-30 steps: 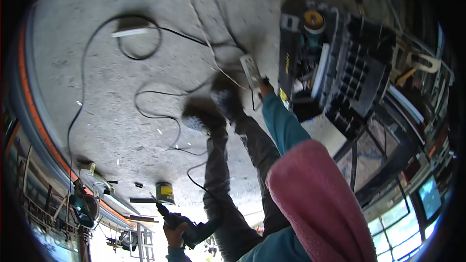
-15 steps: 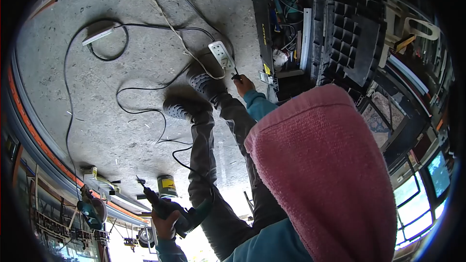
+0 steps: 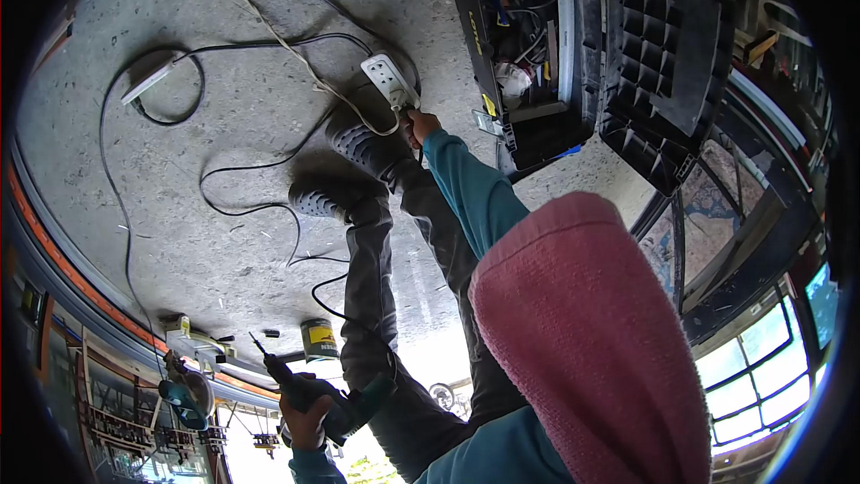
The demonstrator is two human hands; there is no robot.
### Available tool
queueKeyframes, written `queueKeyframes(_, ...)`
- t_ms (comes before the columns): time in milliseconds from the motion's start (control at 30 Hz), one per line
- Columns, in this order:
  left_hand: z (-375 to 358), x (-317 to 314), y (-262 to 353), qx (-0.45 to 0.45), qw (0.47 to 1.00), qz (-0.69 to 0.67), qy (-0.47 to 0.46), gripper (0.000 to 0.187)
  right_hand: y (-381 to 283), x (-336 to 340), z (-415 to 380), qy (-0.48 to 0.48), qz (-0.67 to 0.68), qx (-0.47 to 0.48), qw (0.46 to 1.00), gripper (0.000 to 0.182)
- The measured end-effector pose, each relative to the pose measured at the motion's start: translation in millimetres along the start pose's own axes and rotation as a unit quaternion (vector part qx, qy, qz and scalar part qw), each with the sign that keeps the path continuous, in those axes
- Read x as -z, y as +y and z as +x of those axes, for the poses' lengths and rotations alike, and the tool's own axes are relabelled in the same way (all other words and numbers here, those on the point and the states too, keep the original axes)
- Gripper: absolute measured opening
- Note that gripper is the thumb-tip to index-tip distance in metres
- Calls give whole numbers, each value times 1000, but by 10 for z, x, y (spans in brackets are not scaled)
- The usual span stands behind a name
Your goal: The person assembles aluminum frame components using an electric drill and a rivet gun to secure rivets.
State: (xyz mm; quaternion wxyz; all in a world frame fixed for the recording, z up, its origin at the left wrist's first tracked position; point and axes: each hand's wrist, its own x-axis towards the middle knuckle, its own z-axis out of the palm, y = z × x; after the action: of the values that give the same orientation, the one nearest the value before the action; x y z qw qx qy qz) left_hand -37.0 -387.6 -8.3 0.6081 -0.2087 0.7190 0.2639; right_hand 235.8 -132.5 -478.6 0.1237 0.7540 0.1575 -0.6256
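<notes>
My right hand (image 3: 419, 128) is closed at the lower end of a white power strip (image 3: 383, 74), its fingers pinched around a black plug (image 3: 409, 113) that is mostly hidden by them. Right beside those fingers, a white plug with a pale cord (image 3: 395, 100) sits in the strip. At the lower left, my left hand (image 3: 306, 421) is wrapped around the grip of a dark green power drill (image 3: 313, 393). The drill's long thin bit (image 3: 256, 341) points up and left. From the drill, a black cord (image 3: 330, 303) winds past my legs across the floor.
My grey clogs (image 3: 318, 198) stand on concrete below the strip. An open black toolbox (image 3: 485, 63) with tools inside is at upper right. Another white strip (image 3: 152, 81) lies in a cord loop. A can (image 3: 318, 341) and a circular-blade saw (image 3: 186, 399) are lower left. Pink cloth (image 3: 582, 323) covers lower right.
My right hand has moved up and left, bringing the black plug from beside the power strip to its end. My left hand still holds the drill. The whole view has shifted slightly.
</notes>
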Motion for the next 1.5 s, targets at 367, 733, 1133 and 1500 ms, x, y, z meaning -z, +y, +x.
queueKeyframes(367,-8,-28,117,-2,1000,-18,8,54,-77,129,-270,41,55,68,995,22)
queueKeyframes(733,-29,-77,100,-11,999,-42,8,52,-741,-353,-369,174,-296,281,896,40)
queueKeyframes(1133,57,65,-9,12,995,-101,16,54,-1304,-466,-421,217,-530,218,790,42)
queueKeyframes(1500,195,41,12,7,984,-177,24,55,-1521,-467,67,112,-528,133,831,35)
